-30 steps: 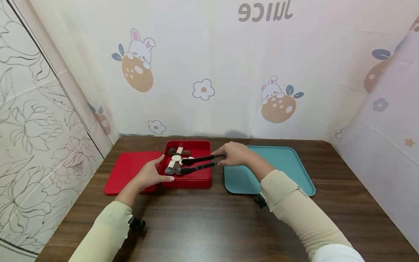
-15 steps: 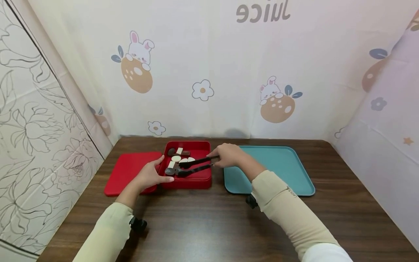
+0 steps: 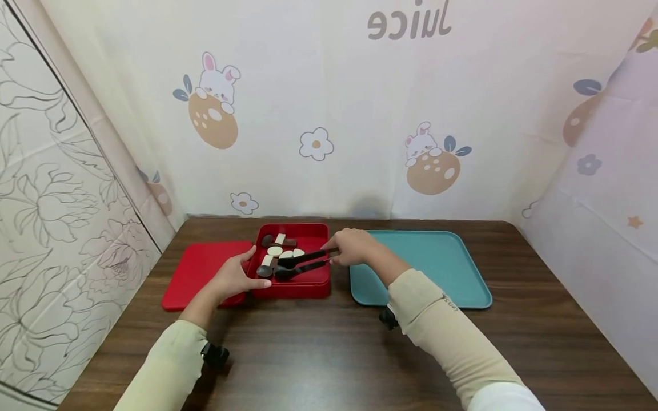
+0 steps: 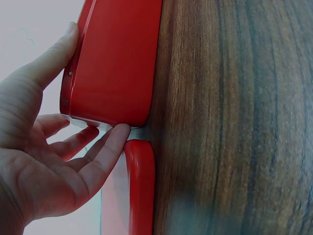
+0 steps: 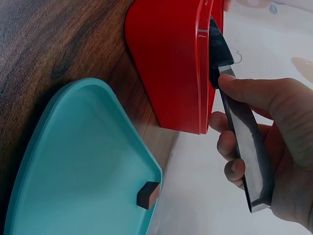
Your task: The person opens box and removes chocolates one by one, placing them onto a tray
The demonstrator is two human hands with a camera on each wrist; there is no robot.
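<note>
In the head view my left hand [image 3: 233,278] holds the near left corner of a red box [image 3: 303,291], thumb at the front rim and fingers along the left side. My right hand [image 3: 354,248] grips black-tipped metal tongs [image 3: 308,257]. The tongs reach over the box's right wall, and their two tips stand slightly apart low among small pieces. Inside are cream ovals [image 3: 275,251], white bars [image 3: 280,238], and dark brown rounds [image 3: 267,240]. Whether the tips touch a piece cannot be told. In the right wrist view the box wall hides the tips.
A red lid [image 3: 205,265] lies flat at the box's left. To the right stands a teal tray [image 3: 437,262]; in the right wrist view it bears a brown block [image 5: 148,195] near its edge. Dark wooden table [image 3: 308,354] extends in front, patterned cloth [image 3: 319,85] behind.
My right hand and the tongs have moved left and slightly down, deeper over the box. The tong tips have drawn a little closer together. My left hand has kept its hold.
</note>
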